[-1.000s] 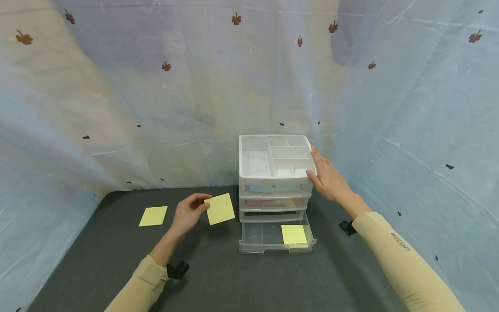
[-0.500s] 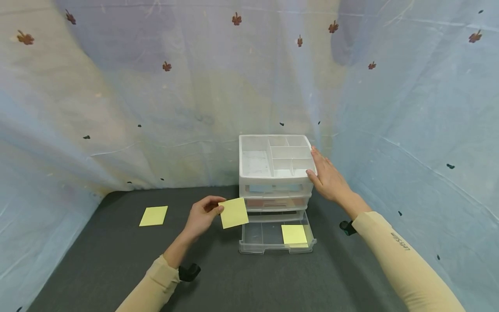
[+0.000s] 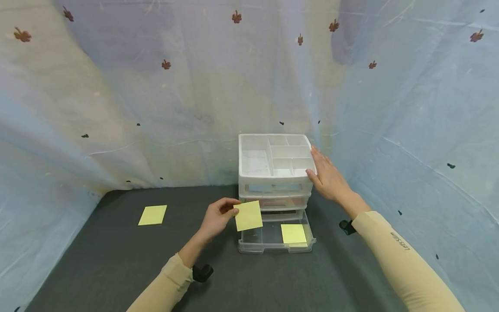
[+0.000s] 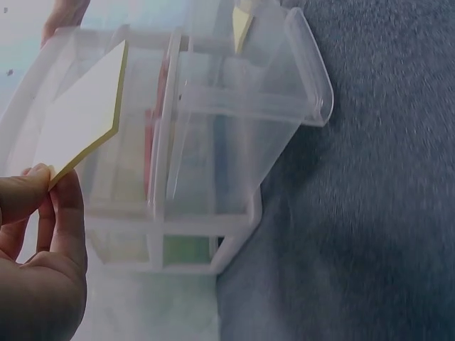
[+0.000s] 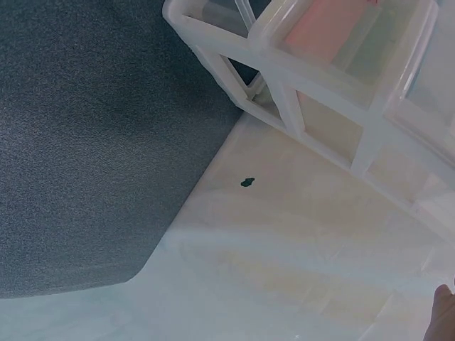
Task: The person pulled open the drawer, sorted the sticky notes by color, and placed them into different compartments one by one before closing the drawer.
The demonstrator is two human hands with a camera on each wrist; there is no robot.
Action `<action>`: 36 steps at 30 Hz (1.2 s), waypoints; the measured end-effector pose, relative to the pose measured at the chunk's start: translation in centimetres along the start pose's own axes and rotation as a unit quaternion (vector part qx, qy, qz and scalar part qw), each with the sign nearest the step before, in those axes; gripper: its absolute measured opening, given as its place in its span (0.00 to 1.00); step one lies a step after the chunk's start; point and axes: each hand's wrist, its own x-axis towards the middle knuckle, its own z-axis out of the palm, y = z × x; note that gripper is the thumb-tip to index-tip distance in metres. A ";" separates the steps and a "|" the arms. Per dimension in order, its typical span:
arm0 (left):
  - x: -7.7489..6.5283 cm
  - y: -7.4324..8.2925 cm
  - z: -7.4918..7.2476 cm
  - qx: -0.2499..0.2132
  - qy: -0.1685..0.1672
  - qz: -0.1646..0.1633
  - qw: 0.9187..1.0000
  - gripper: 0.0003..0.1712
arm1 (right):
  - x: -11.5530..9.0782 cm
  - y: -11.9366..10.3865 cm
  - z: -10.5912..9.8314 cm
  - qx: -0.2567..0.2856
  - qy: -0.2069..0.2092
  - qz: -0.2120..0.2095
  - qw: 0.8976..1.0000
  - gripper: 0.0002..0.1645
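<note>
My left hand pinches a yellow sticky note pad by its left edge, thumb in front. In the head view the pad hangs over the left part of the pulled-out clear bottom drawer. Its thin yellow side shows in the left wrist view, where the pad is tilted. Inside that drawer, on the right, lies another yellow pad. My right hand rests against the right side of the white drawer unit, fingers extended. Only a bit of that hand shows in the right wrist view.
A third yellow pad lies on the dark tabletop at the left. The unit's upper drawers are pushed in, with coloured items showing through. Its top tray has dividers. A patterned curtain hangs behind the table.
My left hand has carried the pinched pad to the right, from beside the unit to over the open drawer's left part. My right hand stays in place on the unit.
</note>
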 end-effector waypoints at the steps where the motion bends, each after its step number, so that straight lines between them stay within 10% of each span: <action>1: 0.0 0.0 0.2 0.002 -0.003 0.002 1.000 0.13 | 0.0 0.0 0.0 0.000 0.000 0.000 1.000 0.43; 36: 1.7 -1.5 7.4 0.089 -0.149 -0.001 0.985 0.09 | 0.1 -0.1 0.0 -0.002 0.001 0.006 1.000 0.44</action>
